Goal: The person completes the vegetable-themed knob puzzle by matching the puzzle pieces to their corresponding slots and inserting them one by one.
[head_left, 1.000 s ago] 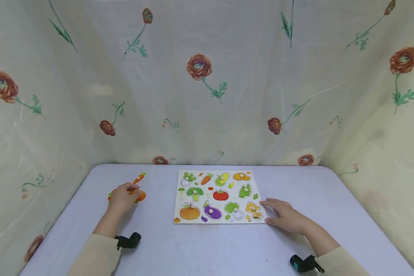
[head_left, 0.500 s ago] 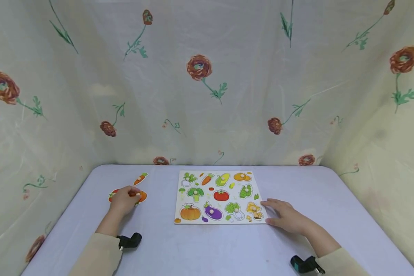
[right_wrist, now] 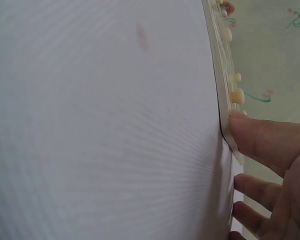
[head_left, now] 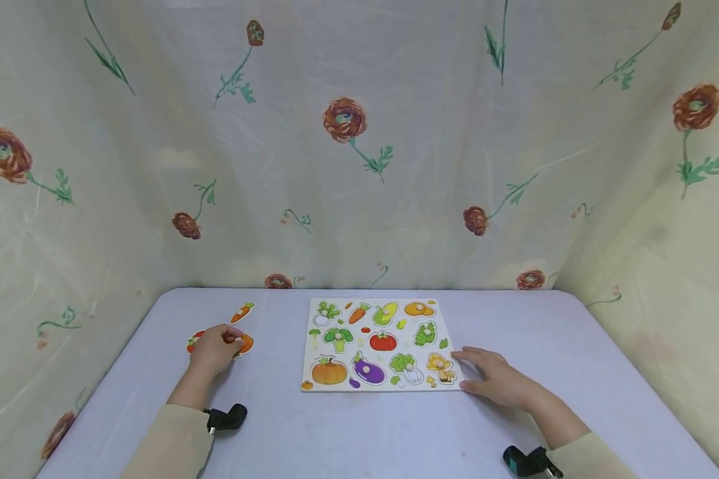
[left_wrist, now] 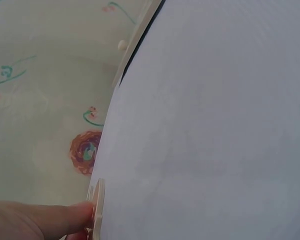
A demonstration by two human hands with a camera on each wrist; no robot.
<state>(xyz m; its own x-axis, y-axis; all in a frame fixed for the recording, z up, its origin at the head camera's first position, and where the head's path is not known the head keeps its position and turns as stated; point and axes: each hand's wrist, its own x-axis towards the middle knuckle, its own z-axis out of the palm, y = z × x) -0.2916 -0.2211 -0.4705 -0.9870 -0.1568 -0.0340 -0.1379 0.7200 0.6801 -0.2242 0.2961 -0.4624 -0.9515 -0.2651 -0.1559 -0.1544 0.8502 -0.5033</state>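
On the left of the table, my left hand (head_left: 214,349) pinches the small knob of an orange pumpkin puzzle piece (head_left: 247,344), which is partly hidden by the hand. In the left wrist view the thumb presses close to the edge of a thin wooden piece (left_wrist: 98,207). A red tomato piece (head_left: 194,341) shows from behind the same hand, and a carrot piece (head_left: 242,312) lies just beyond the fingers. My right hand (head_left: 500,376) rests at the right edge of the white vegetable puzzle board (head_left: 347,384), thumb at its near corner, fingers fairly straight.
Knobbed pieces such as an eggplant (head_left: 368,370), a corn (head_left: 385,313) and a broccoli (head_left: 338,338) sit in the board. The white-covered table (head_left: 335,432) ends at a flowered curtain (head_left: 359,219) behind and on both sides.
My left fingertips have drawn in from near the carrot piece and come together at the pumpkin piece's knob. The right hand and the board have stayed in place.
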